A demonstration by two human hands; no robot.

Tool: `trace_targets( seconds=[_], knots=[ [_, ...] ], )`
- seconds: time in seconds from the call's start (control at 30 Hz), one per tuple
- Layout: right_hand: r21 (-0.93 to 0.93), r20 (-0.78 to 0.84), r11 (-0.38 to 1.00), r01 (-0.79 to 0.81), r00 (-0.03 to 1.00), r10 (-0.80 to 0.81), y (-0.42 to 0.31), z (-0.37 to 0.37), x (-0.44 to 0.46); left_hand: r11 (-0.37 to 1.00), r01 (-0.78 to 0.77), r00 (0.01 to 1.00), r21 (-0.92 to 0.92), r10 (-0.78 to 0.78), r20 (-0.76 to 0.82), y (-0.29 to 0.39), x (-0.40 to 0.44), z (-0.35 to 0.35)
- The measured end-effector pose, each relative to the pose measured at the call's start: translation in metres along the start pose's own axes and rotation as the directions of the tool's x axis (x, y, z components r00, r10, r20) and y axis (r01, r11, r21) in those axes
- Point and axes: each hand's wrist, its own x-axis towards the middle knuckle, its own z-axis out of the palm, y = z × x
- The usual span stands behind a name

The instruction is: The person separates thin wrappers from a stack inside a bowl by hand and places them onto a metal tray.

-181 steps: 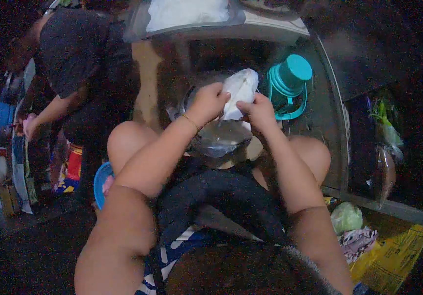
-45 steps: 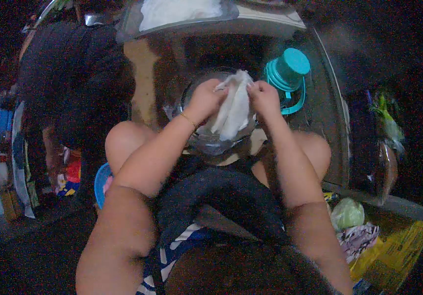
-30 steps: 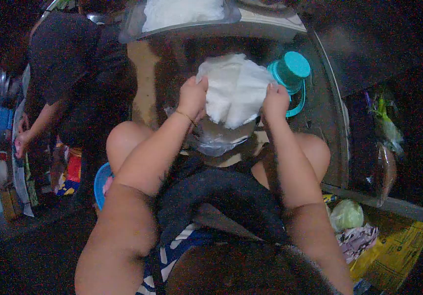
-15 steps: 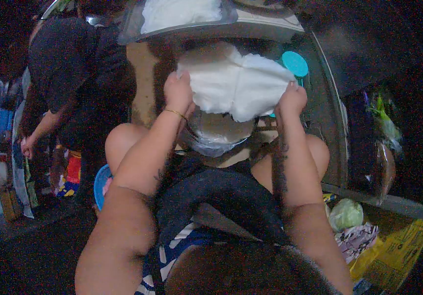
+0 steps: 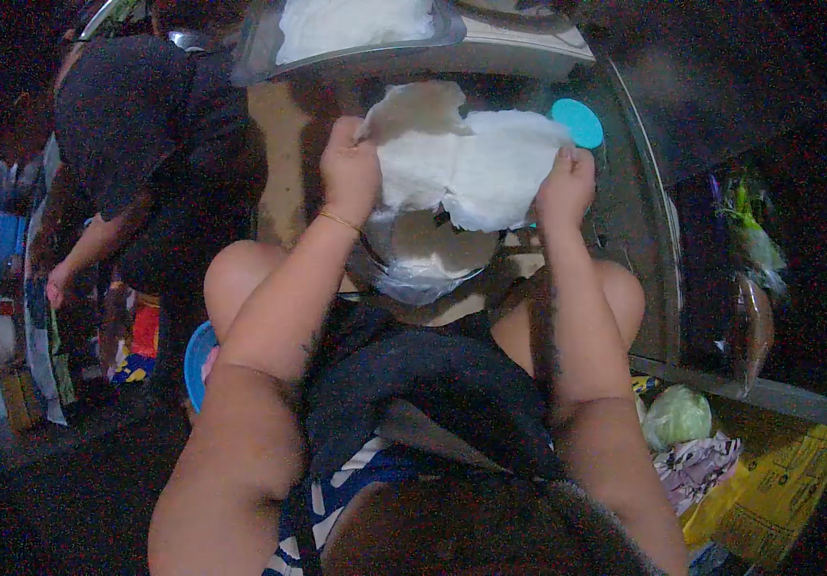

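A thin white sheet (image 5: pixel 490 168), soft and ragged at its edges, is spread between my two hands. My left hand (image 5: pixel 350 171) is closed on its left edge, and my right hand (image 5: pixel 565 189) pinches its right edge. A notch shows in the lower edge near the middle. Below the sheet, between my knees, is a round bowl (image 5: pixel 423 278) with clear plastic at its near side; the sheet hides its far part. The turquoise pail (image 5: pixel 577 123) behind my right hand is mostly covered by the sheet.
A tray (image 5: pixel 452 29) with white material stands at the far side. A person in dark clothing (image 5: pixel 125 125) bends at the left. Near my left knee is a blue basin (image 5: pixel 200 360). A pale green cabbage (image 5: pixel 678 419) and yellow packaging (image 5: pixel 769 490) lie at the lower right.
The white sheet, bunched earlier, has been opened out wide as my hands moved apart. Since the last frame its upper left part has folded or lifted, and the notch below has widened.
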Motion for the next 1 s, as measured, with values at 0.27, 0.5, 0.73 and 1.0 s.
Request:
trace_targets(
  seconds=[0.27, 0.5, 0.73, 1.0],
  knots=[
    [-0.037, -0.056, 0.998, 0.056, 0.997, -0.058, -0.012, -0.003, -0.002, 0.978, -0.169, 0.981, 0.122, 0.179, -0.076, 0.01, 0.002, 0.0],
    [0.135, -0.026, 0.983, 0.128, 0.992, -0.126, -0.01, 0.001, -0.003, 0.945, -0.266, 0.96, 0.19, 0.277, -0.034, 0.022, 0.0, -0.001],
    [0.175, 0.045, 0.981, 0.083, 0.995, -0.092, -0.024, -0.004, -0.008, 0.941, -0.295, 0.952, 0.167, 0.305, -0.035, 0.027, 0.001, -0.001],
    [0.166, 0.015, 0.98, 0.108, 0.994, -0.112, -0.011, 0.001, -0.003, 0.943, -0.273, 0.959, 0.19, 0.282, -0.019, 0.027, 0.004, -0.004]
  ],
)
